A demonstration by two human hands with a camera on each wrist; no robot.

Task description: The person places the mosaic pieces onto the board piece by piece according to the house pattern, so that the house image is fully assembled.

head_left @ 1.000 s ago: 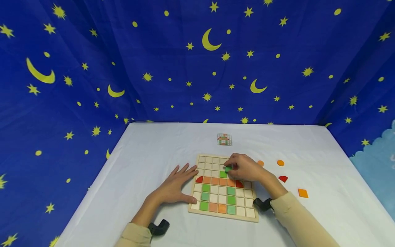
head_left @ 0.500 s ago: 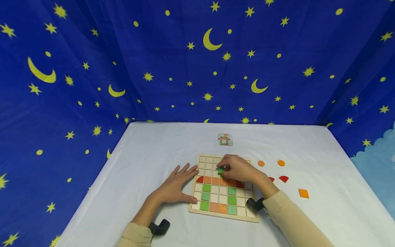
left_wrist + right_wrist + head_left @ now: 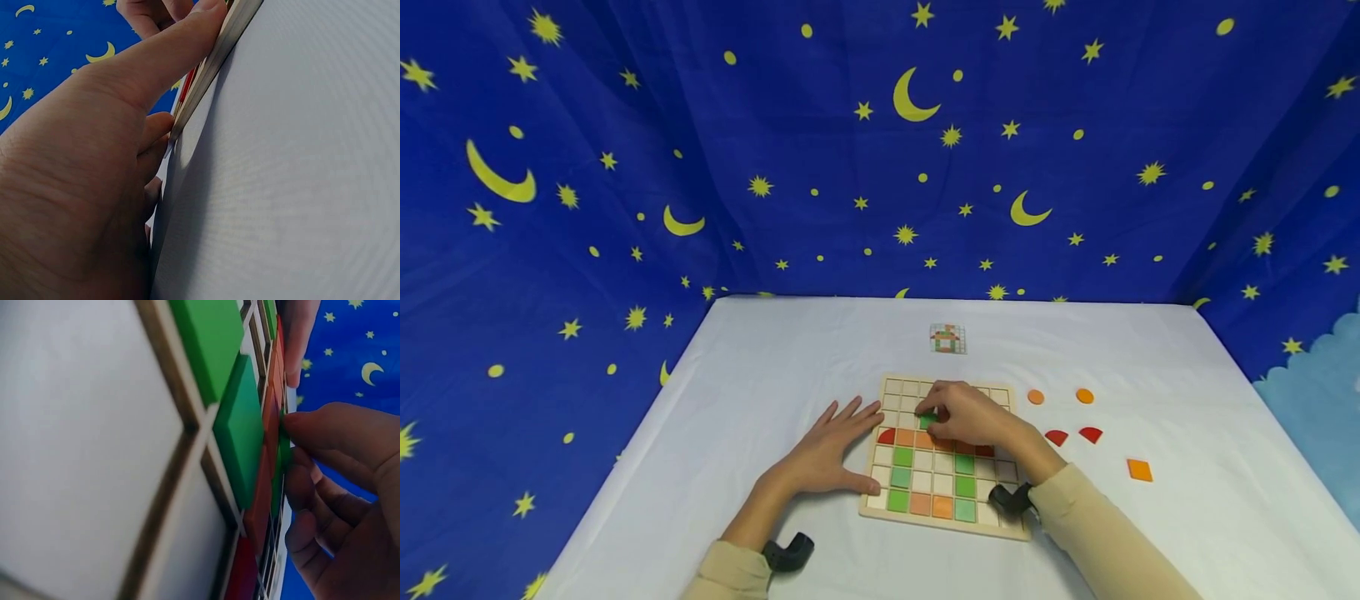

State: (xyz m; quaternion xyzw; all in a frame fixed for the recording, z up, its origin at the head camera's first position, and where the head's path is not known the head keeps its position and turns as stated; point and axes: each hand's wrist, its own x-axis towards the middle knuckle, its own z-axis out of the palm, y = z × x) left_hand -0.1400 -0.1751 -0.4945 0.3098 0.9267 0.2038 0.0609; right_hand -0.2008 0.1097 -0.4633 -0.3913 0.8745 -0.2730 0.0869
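A wooden grid board (image 3: 943, 527) lies on the white table, with green, orange and red tiles set in several of its cells. My left hand (image 3: 827, 450) is spread along the board's left edge; in the left wrist view its thumb (image 3: 181, 50) rests against that wooden side. Over the upper middle of the board, my right hand (image 3: 976, 414) pinches a green square tile (image 3: 928, 421) between thumb and fingers, just above the orange row. The right wrist view shows this green tile (image 3: 285, 447) edge-on at the fingertips. The hand hides some cells behind it.
Loose pieces lie right of the board: two orange discs (image 3: 1085, 396), two red quarter-circles (image 3: 1091, 435) and an orange square (image 3: 1139, 470). A small pattern card (image 3: 948, 338) lies beyond the board. Blue star-printed cloth (image 3: 850, 150) hangs behind the table.
My right hand has moved left across the board with the green tile and lowered it toward a cell. The red quarter-circle behind the forearm has come into view. My left hand has stayed put.
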